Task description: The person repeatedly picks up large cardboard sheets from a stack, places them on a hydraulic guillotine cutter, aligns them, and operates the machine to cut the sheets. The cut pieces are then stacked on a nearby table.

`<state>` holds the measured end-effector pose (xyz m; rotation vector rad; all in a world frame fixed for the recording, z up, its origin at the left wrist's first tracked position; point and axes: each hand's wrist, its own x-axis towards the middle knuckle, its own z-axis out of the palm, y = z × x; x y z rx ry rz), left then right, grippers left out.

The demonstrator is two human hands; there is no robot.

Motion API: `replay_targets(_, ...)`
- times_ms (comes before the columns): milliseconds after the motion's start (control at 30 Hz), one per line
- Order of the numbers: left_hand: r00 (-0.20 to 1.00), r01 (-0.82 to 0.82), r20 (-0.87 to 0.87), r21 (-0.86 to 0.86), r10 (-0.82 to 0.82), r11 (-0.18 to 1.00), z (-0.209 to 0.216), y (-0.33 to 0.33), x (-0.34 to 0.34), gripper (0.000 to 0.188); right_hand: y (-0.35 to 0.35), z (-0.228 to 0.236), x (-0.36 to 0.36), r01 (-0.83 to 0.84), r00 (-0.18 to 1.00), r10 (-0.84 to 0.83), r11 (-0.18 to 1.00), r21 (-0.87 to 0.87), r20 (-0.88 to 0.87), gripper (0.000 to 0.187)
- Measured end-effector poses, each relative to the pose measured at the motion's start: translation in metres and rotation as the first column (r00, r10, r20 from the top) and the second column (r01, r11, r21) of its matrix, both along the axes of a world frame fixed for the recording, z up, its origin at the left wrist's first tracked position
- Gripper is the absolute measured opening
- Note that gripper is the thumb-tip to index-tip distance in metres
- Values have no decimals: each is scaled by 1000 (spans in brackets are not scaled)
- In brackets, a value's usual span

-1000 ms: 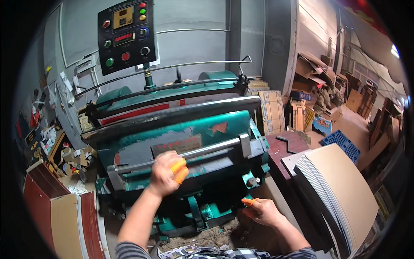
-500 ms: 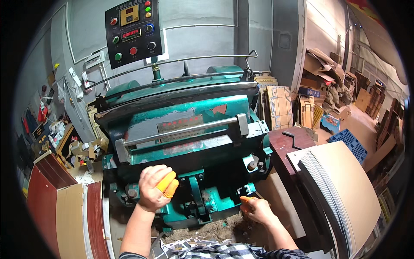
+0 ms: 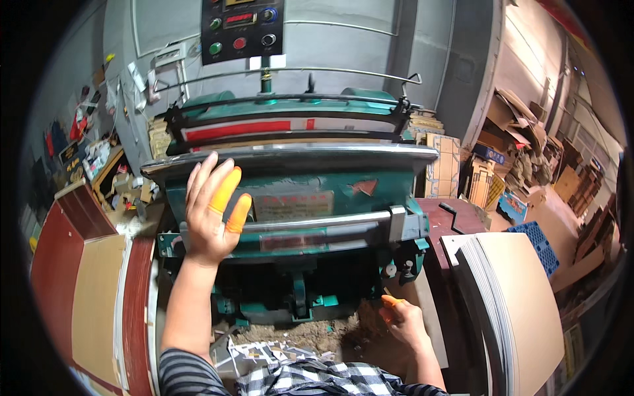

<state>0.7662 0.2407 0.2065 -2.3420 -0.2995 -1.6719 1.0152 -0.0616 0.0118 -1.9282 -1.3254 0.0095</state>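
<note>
The left hand [image 3: 214, 214], outstretched and empty, rises before the left side of the green machine [image 3: 297, 181]; whether the half-curled right hand [image 3: 405, 321], near right, grips anything, I cannot tell.

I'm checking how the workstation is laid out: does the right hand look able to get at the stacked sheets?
Probably yes: the right hand is left of the stacked sheets, and nothing visible covers the tan top one.

- Platen press [image 3: 290, 181] in the middle
- Control panel [image 3: 228, 32] above its rear
- Sheet stack [image 3: 522, 297] on the bench [image 3: 429, 214], right of the platen press
- Pallet [image 3: 538, 247] behind the sheet stack
</note>
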Motion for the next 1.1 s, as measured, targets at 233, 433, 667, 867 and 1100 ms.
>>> replay_targets(233,890,-412,-328,-280,317,867,-58,66,-29,52,-9,40,-17,-107,969,12,922,371,249,29)
replay_targets(433,429,-850,-891,-342,151,401,-200,64,-107,77,24,41,-34,-158,987,144,938,307,68,29)
replay_targets(667,448,-788,-892,-428,-65,443,-220,-24,-169,96,88,-51,7,-31,978,82,967,-253,193,72)
replay_targets(867,625,-606,-780,-472,16,640,-169,-97,-241,68,40,15,-7,-376,864,493,768,-519,105,79)
replay_targets(1100,828,-324,-542,-258,141,910,-165,-40,-274,26,-7,-5,-40,-141,828,309,923,-359,469,60)
